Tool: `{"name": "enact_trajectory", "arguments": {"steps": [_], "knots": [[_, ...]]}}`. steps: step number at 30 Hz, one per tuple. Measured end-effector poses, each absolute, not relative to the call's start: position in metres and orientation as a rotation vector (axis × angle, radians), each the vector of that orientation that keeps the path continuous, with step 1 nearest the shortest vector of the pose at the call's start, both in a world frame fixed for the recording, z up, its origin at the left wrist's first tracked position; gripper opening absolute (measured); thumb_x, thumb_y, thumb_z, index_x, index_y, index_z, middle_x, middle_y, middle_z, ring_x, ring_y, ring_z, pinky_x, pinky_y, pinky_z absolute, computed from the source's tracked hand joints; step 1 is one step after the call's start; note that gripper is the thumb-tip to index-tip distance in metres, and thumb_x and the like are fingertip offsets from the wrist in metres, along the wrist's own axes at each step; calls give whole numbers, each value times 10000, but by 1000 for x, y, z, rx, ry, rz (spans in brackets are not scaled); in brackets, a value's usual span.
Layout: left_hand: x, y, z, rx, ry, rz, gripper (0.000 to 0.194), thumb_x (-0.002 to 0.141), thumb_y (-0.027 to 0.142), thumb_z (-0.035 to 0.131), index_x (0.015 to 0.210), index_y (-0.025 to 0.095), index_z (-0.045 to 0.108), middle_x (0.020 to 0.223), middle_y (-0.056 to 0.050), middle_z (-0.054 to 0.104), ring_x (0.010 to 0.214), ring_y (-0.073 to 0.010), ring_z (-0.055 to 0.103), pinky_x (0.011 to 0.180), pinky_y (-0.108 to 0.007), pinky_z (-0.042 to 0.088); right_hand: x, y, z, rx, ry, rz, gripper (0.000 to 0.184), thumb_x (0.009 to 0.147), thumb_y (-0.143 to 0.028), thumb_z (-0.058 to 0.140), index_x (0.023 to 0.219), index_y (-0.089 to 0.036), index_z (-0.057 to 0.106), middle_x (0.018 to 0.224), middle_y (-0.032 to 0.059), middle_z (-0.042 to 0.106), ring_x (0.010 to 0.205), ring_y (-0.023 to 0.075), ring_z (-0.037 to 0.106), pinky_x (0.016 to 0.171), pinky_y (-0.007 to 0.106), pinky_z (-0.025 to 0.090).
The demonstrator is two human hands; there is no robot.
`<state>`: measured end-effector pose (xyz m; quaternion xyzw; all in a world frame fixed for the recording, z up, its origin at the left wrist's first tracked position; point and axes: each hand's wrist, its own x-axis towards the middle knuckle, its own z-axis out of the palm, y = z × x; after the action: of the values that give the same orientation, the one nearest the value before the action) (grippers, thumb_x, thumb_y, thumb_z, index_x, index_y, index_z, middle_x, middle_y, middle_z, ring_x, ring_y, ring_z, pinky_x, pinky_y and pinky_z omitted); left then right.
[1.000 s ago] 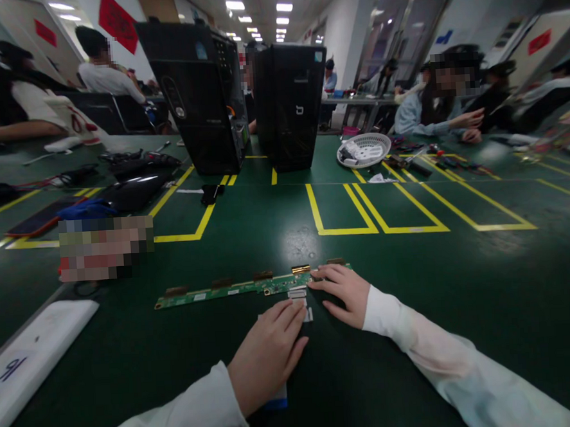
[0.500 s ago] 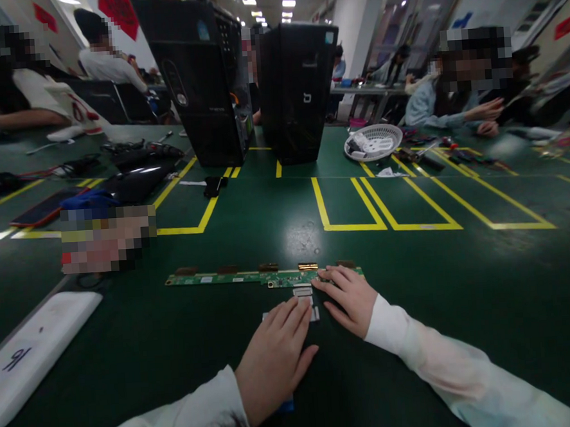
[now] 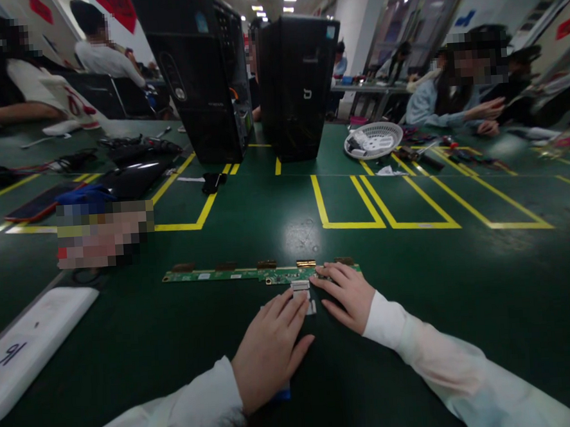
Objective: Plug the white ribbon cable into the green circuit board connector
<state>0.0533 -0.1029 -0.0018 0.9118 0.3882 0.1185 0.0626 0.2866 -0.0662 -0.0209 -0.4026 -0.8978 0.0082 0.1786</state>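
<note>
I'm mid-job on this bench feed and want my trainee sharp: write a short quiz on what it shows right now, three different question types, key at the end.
1. Multiple choice: what lies under the fingers of the left hand?
A) a round white plastic basket
B) a pale grey, flat connector strip
C) a long white plastic case
2. True or false: fingers of the right hand lie over part of the long, narrow green circuit board.
3. Count: how many tall black computer towers stand beyond the hands on the dark green tabletop?

Key: 1. B. 2. True. 3. Two.
</note>
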Motion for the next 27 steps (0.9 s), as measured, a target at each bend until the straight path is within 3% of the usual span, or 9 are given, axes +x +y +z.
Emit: {"name": "enact_trajectory", "arguments": {"steps": [15,27], "knots": [[55,-98,-1,2714,1159,368,437,946,310,458,1363,179,470,1409,-87,539,1316,-239,473,1091,-449,390,296,-64,-21,-1092,-2536,180,483,887,-286,481,1357,-179,516,1382,132,497,1320,280,378,1071,517,370],[55,-95,2,2672,1169,412,455,949,372,460,1357,171,487,1370,-77,572,1284,-239,485,1079,-444,398,296,-58,-23,-1067,-2551,133,441,909,-329,478,1321,-187,547,1321,136,532,1224,287,446,1026,524,395]]}}
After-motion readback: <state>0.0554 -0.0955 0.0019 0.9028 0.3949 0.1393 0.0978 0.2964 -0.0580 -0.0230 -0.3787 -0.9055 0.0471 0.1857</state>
